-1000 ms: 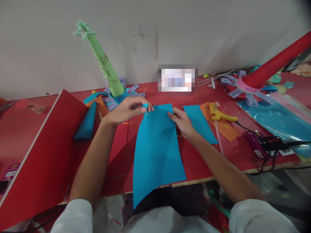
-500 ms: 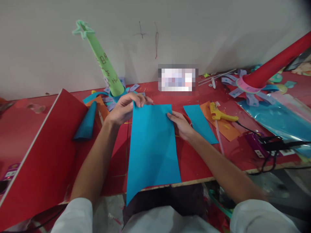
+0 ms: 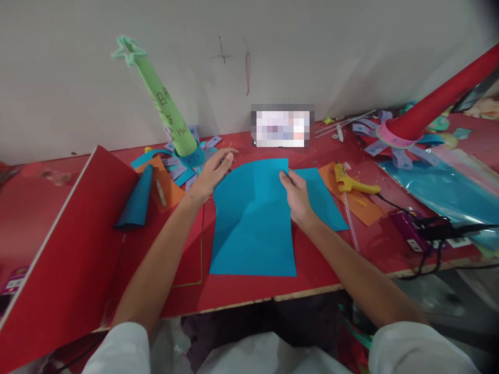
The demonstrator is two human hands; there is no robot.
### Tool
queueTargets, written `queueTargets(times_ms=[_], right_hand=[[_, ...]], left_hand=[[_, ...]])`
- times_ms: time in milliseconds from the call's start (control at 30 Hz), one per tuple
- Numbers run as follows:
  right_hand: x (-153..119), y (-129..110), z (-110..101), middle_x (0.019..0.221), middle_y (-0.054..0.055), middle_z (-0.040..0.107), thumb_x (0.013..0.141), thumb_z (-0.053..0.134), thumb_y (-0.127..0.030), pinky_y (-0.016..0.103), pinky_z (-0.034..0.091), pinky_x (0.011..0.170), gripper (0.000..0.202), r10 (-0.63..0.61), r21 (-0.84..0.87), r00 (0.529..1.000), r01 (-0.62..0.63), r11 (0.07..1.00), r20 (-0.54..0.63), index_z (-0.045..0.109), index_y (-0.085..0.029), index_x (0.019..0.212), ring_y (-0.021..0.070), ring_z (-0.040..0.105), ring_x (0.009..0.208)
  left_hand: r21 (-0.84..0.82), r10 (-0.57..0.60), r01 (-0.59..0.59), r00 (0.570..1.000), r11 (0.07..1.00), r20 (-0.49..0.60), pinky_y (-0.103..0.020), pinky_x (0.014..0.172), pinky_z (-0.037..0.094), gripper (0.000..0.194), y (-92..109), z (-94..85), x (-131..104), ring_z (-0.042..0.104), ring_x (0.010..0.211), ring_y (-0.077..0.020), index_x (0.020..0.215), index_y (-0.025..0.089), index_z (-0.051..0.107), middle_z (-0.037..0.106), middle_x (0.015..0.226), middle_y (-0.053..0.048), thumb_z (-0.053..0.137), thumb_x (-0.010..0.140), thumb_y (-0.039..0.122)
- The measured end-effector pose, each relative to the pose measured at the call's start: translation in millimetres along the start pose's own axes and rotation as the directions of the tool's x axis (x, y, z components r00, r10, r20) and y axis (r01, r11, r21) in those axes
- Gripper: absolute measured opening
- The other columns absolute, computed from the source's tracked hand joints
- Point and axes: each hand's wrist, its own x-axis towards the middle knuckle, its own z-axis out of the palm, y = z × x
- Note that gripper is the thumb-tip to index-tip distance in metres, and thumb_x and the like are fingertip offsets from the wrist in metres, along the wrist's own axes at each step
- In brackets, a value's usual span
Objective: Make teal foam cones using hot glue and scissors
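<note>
A large blue sheet (image 3: 253, 223) lies over the red table, its top right corner lifted and its top left part curving. My right hand (image 3: 298, 195) pinches the sheet's right edge near that corner. At the sheet's upper left is my left hand (image 3: 216, 169), thumb and fingers apart, with nothing seen between them. A smaller blue piece (image 3: 323, 200) rests just right of my right hand. Left of my left forearm are a dark blue paper cone (image 3: 138, 200) and an orange piece (image 3: 169, 193) with a white stick on it.
A green cone (image 3: 166, 104) with a star top stands behind my left hand. A red board (image 3: 78, 249) leans at the left. At the right are a yellow glue gun (image 3: 353, 184), a purple power strip (image 3: 407, 231) with black cables, and a red cone (image 3: 440, 106).
My left hand has let go of the sheet's top left corner. The sheet's lower end has moved up from beyond the table edge onto the table. My right hand has moved slightly right.
</note>
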Motion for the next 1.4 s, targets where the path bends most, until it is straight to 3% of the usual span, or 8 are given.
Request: queueTargets(times_ms=[100,233,400,533,700,967,1167,1400], right_hand=[[1.1,-0.8,-0.2,0.074,-0.004,0.024,0.085,0.071,-0.077,0.032,0.026,0.060,0.065,-0.015,-0.019,0.999,0.015,1.000,-0.032,0.034,-0.026,0.072,0.0146,0.022,0.067],[0.0,-0.4,-0.8,0.072,-0.003,0.026,0.085,0.071,-0.077,0.032,0.031,0.060,0.066,0.017,-0.018,0.999,-0.017,1.000,-0.031,0.033,-0.026,0.071,0.0154,0.026,0.066],[-1.2,2.5,-1.2,0.074,-0.001,0.035,0.086,0.071,-0.073,0.035,0.036,0.067,0.054,0.069,-0.004,0.996,-0.069,0.998,0.054,0.046,-0.027,0.074,0.0195,0.036,0.072],[-2.5,3.0,0.6,0.072,-0.002,0.036,0.087,0.073,-0.070,0.034,0.035,0.065,0.052,0.091,0.024,0.989,-0.094,0.995,0.117,0.047,-0.027,0.072,0.0181,0.035,0.069],[-3.8,0.8,1.4,0.070,-0.002,0.039,0.084,0.076,-0.070,0.034,0.035,0.063,0.053,0.136,0.074,0.978,-0.149,0.986,0.157,0.049,-0.026,0.072,0.0172,0.036,0.066],[2.4,1.3,-4.9,0.072,-0.001,0.039,0.085,0.075,-0.069,0.035,0.037,0.067,0.053,0.074,0.041,0.993,-0.078,0.996,0.087,0.047,-0.026,0.071,0.0187,0.039,0.071],[1.0,4.4,-4.7,0.079,0.002,0.055,0.086,0.074,-0.072,0.037,0.046,0.074,0.045,0.095,0.043,0.988,-0.101,0.994,0.123,0.063,-0.028,0.081,0.0224,0.052,0.080],[0.4,7.6,-4.0,0.089,0.004,0.069,0.085,0.075,-0.071,0.040,0.053,0.085,0.042,0.125,0.061,0.977,-0.137,0.989,0.171,0.073,-0.030,0.091,0.0278,0.063,0.098]], left_hand=[[0.156,-0.014,0.011,1.000,0.988,0.019,-0.030,0.072,0.051,0.052,10.4,-10.1,-3.1,0.061,0.083,-0.0192,0.121,0.022,0.072,0.065,0.093,-0.007,0.050,0.104,0.066],[0.187,0.067,-0.118,0.964,0.975,0.256,-0.029,0.067,0.047,0.049,31.0,-28.6,-8.5,0.053,0.074,-0.0165,0.135,0.025,0.072,0.061,0.087,-0.005,0.053,0.106,0.059],[0.241,0.260,-0.395,0.857,0.887,0.446,-0.037,0.090,0.056,0.034,49.1,-48.0,-14.5,0.059,0.100,-0.0208,0.126,0.033,0.080,0.063,0.113,-0.009,0.059,0.100,0.027],[0.419,0.194,-0.445,0.833,0.792,0.517,-0.045,0.107,0.053,0.048,52.1,-58.9,-20.6,0.060,0.127,-0.0265,0.112,0.026,0.084,0.054,0.150,-0.011,0.046,0.091,0.006],[0.574,0.073,-0.373,0.876,0.729,0.476,-0.051,0.114,0.050,0.050,31.1,-69.5,-20.7,0.056,0.140,-0.0309,0.119,0.021,0.079,0.056,0.155,-0.014,0.039,0.094,0.006],[0.453,0.012,-0.234,0.898,0.860,0.440,-0.033,0.102,0.055,0.034,14.1,-81.9,-13.2,0.071,0.114,-0.0241,0.118,0.026,0.081,0.078,0.127,-0.007,0.064,0.101,0.050],[0.279,0.063,-0.215,0.881,0.936,0.468,-0.025,0.085,0.058,0.023,50.1,-72.4,-23.5,0.072,0.093,-0.0179,0.101,0.021,0.080,0.080,0.102,-0.006,0.074,0.096,0.043],[0.024,0.190,-0.250,0.790,0.968,0.583,-0.028,0.087,0.062,0.022,74.3,-71.5,-31.2,0.075,0.100,-0.0200,0.106,0.024,0.084,0.080,0.111,-0.009,0.063,0.099,0.020]])
